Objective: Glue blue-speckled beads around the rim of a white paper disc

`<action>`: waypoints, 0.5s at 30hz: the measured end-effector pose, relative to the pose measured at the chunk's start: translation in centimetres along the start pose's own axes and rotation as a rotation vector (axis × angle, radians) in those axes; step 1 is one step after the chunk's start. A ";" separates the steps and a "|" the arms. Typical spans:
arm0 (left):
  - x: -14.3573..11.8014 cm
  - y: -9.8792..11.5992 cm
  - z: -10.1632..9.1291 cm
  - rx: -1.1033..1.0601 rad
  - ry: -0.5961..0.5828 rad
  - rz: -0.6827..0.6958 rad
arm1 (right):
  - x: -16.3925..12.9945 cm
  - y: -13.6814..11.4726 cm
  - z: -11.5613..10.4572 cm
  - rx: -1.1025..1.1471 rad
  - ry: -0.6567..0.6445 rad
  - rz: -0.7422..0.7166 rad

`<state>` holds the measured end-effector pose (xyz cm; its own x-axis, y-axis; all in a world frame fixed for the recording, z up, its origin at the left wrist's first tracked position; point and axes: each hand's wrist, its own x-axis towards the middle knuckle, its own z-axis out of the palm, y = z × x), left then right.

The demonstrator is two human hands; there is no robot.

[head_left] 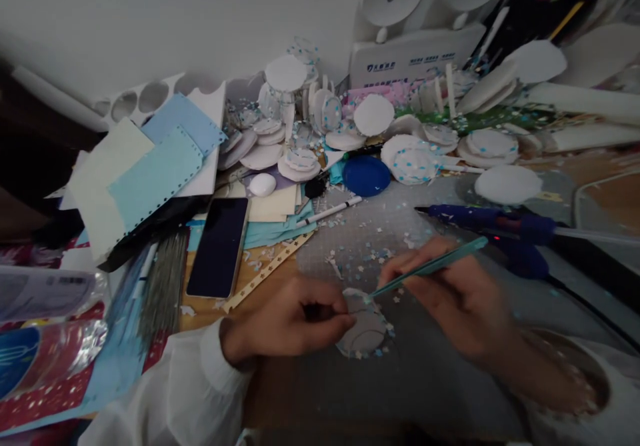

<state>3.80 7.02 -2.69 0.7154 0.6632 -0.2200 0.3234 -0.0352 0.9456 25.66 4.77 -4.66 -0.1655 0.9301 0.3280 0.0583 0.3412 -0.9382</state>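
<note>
While the left hand (295,323) pinches the edge of a round white disc (364,331) lying on the grey mat (430,366), fingers closed on it, the right hand (457,299) grips teal tweezers (430,267) whose tip touches the disc's upper rim. Tiny stars (370,259) lie scattered just above. Beyond sit a blue glue gun (493,223), probably switched on, a dark phone (219,247) and a blue lid (366,175).
</note>
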 end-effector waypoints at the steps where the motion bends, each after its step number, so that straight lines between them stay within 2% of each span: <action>1: 0.0 0.1 0.1 -0.026 0.001 -0.004 | -0.1 0.0 0.0 0.007 -0.015 0.013; 5: 0.2 0.2 0.3 -0.081 0.004 -0.024 | -0.3 0.0 -0.1 0.002 -0.078 0.049; 15: 0.1 0.3 0.2 -0.083 0.013 -0.045 | -0.3 0.3 -0.5 -0.105 -0.160 -0.002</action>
<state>4.11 6.96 -2.44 0.6933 0.6722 -0.2597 0.3021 0.0561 0.9516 26.26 4.69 -4.99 -0.3197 0.8986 0.3006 0.1588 0.3636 -0.9179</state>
